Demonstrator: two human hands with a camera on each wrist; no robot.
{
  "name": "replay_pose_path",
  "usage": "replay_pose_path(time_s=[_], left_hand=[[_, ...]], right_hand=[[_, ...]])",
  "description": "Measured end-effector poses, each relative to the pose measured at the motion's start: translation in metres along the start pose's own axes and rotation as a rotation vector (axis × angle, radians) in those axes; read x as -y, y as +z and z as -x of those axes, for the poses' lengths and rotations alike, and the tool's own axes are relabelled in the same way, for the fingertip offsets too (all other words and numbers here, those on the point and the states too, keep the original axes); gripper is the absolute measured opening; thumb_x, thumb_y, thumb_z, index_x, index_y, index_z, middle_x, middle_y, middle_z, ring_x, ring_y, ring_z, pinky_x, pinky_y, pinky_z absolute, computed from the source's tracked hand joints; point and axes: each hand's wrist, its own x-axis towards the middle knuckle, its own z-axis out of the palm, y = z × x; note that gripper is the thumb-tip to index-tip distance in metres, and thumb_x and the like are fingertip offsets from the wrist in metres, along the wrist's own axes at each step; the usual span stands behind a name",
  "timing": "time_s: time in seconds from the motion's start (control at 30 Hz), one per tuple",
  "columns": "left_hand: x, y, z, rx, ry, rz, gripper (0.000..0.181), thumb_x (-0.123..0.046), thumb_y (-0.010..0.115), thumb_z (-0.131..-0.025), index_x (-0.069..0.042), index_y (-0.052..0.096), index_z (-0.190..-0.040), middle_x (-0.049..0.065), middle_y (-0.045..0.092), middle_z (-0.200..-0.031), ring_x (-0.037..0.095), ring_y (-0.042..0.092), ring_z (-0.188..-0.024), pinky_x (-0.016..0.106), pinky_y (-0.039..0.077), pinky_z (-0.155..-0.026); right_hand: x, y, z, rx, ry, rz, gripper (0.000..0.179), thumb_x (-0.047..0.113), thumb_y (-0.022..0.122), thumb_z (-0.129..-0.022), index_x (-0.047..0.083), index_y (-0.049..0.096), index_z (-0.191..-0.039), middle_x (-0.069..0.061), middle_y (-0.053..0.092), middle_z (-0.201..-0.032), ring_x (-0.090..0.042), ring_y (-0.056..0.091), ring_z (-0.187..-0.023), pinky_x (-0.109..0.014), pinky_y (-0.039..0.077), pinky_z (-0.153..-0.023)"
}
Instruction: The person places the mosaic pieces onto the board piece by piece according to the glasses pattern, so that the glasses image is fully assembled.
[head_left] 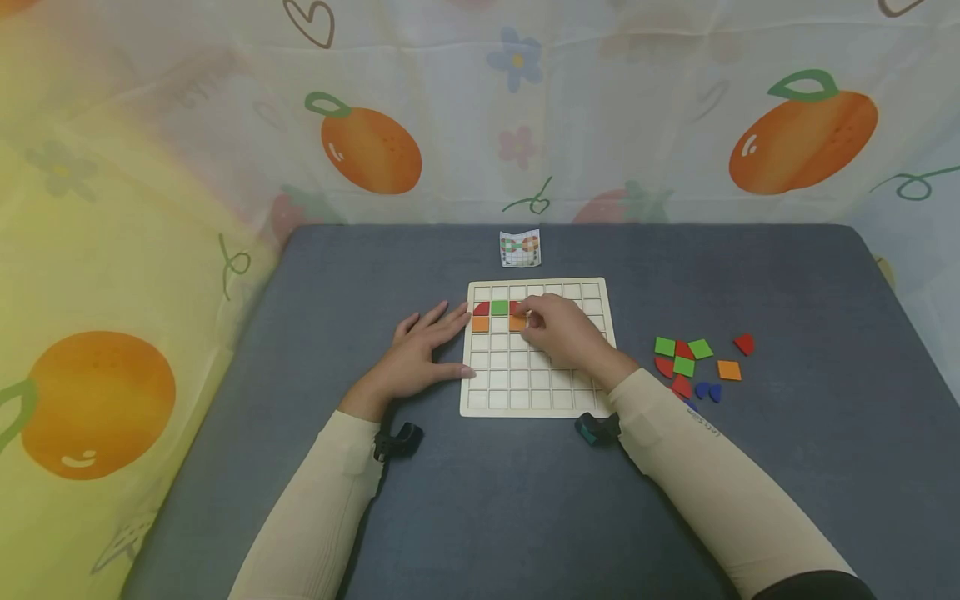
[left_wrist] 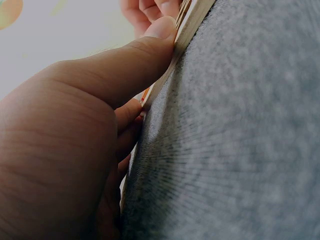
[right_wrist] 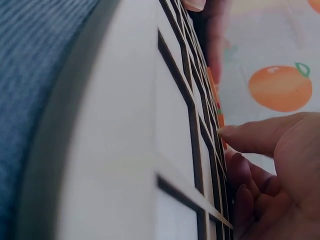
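A pale gridded board lies on the table. My left hand rests at its left side, fingers spread, with the thumb touching the edge; the left wrist view shows this thumb against the wooden rim. Over the board's upper middle, my right hand pinches an orange square tile at a grid cell between thumb and index finger. Its other fingers are curled in the right wrist view. The index fingertip partly covers a red tile. Left of these sit a green square, a red curved tile and another orange square.
Loose red, green, orange and blue tiles lie right of the board, some partly behind my right sleeve. A small printed pattern card lies beyond the board. Behind the grey table hangs a fruit-patterned cloth.
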Motion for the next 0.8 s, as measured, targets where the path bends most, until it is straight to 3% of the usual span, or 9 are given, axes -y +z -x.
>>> replay_pose_path(time_s=[0.17,0.43,0.63,0.8], left_hand=[[-0.001,0.0,0.0,-0.005,0.004,0.008,0.1,-0.055,0.084,-0.094,-0.021,0.033,-0.173,-0.012,0.023,-0.178,0.02,0.005,-0.166,0.059,-0.004,-0.126],[-0.002,0.0,0.0,-0.011,0.009,0.002,0.1,-0.055,0.084,-0.094,-0.021,0.033,-0.173,-0.011,0.023,-0.178,0.021,0.006,-0.166,0.059,-0.003,-0.126],[-0.001,0.001,-0.001,-0.006,0.004,0.005,0.1,-0.056,0.084,-0.094,-0.021,0.033,-0.173,-0.011,0.023,-0.178,0.02,0.005,-0.166,0.058,-0.004,-0.126],[-0.001,0.001,0.0,-0.001,-0.004,-0.004,0.1,-0.056,0.083,-0.095,-0.021,0.033,-0.173,-0.011,0.023,-0.178,0.02,0.005,-0.166,0.058,-0.004,-0.126]], right_hand=[[0.002,0.0,0.002,0.04,-0.022,0.039,0.034,0.012,0.068,-0.109,0.014,0.075,-0.141,-0.004,0.064,-0.11,-0.023,0.058,-0.096,-0.042,0.049,-0.085],[-0.001,0.0,0.003,0.041,-0.038,0.043,0.028,0.015,0.069,-0.109,0.014,0.079,-0.135,-0.004,0.063,-0.111,-0.023,0.06,-0.098,-0.043,0.051,-0.086],[-0.005,-0.001,0.005,0.03,-0.039,-0.06,0.034,0.014,0.071,-0.107,0.011,0.074,-0.141,-0.005,0.064,-0.114,-0.025,0.06,-0.101,-0.045,0.05,-0.09],[-0.009,-0.004,0.01,0.009,-0.038,-0.182,0.039,0.016,0.072,-0.107,0.011,0.07,-0.145,-0.006,0.064,-0.114,-0.026,0.06,-0.096,-0.045,0.05,-0.085]])
